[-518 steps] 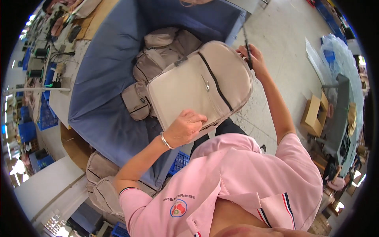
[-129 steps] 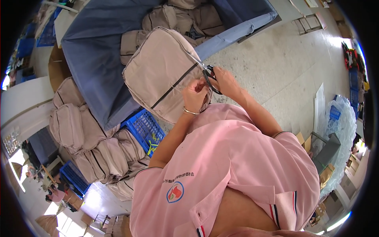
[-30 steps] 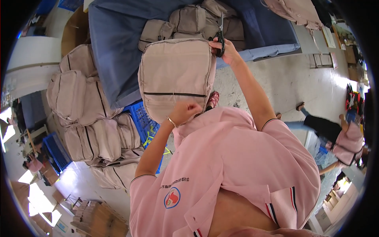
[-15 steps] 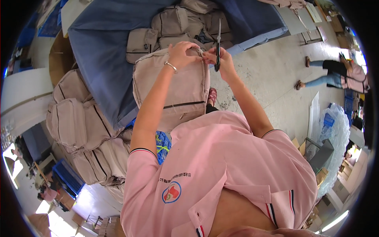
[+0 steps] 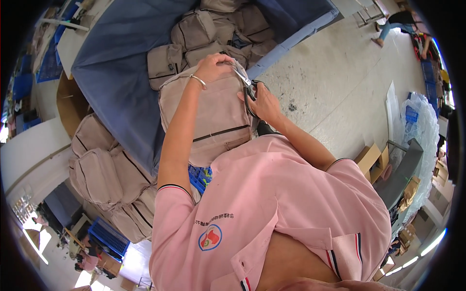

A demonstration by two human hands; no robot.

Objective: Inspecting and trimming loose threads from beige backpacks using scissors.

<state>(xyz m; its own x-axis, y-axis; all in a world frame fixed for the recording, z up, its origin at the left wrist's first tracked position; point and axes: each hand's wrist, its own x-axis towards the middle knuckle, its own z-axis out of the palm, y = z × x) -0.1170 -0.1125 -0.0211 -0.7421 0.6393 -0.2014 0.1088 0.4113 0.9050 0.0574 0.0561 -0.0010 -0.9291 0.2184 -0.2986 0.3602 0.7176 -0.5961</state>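
Observation:
A beige fabric backpack (image 5: 208, 109) with a black zipper strip leans upright in front of me. My left hand (image 5: 213, 68) grips its upper edge near the top right corner, fingers curled over the fabric. In my right hand (image 5: 264, 103) is a pair of scissors (image 5: 249, 94) with black handles, my fingers through the loops. Their silver blades point up and left at the backpack's corner, close beside my left fingertips. Whether the blades touch the fabric or a thread, I cannot tell.
Beyond the backpack, a big blue fabric-lined bin (image 5: 121, 63) holds several similar beige bags (image 5: 194, 30). More beige bags (image 5: 104, 169) are piled at the left. An open cardboard box (image 5: 373, 160) and clear plastic wrap (image 5: 422, 131) are at the right. Another person (image 5: 400, 24) walks at far right.
My right hand has turned the scissors from pointing straight up to aiming left at the backpack's corner, fingers now in the loops. The view has shifted slightly; the other person has moved farther off.

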